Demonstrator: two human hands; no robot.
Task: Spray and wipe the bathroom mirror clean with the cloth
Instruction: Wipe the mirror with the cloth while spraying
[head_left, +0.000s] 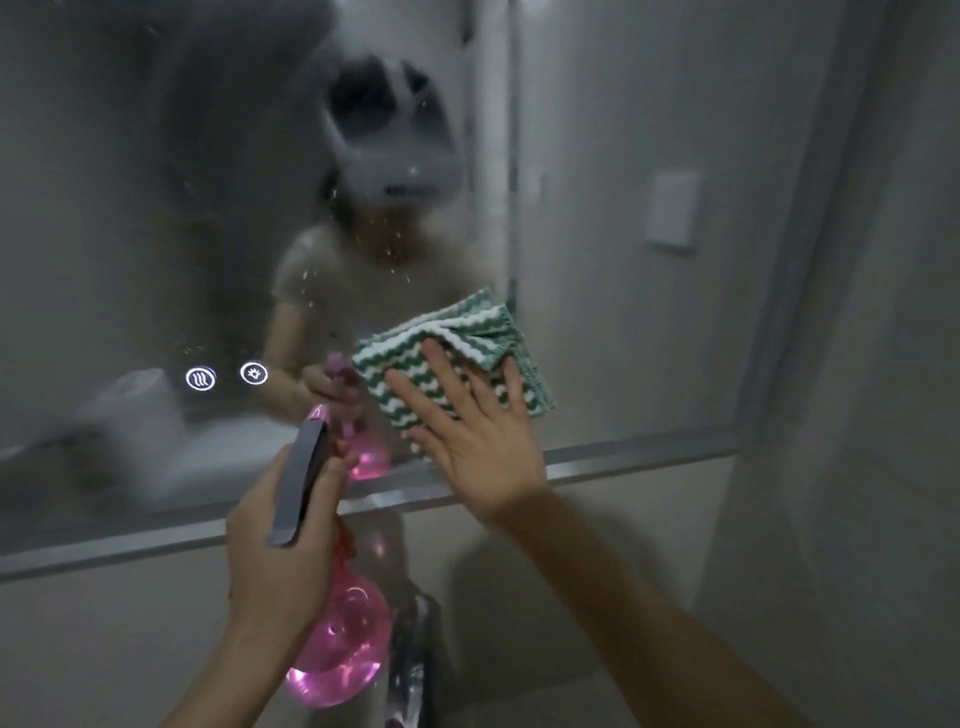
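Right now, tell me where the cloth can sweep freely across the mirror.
Free: the misted glass left of the cloth, above the two lit icons. Crowded: the lower right corner, where the right hand presses the cloth and the left hand holds the pink spray bottle.

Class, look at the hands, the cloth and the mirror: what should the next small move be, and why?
Probably sweep the cloth up and to the left. The right hand presses it flat near the lower right corner of the mirror, while droplets and haze remain on the glass above and left. The left hand holds the pink spray bottle low.
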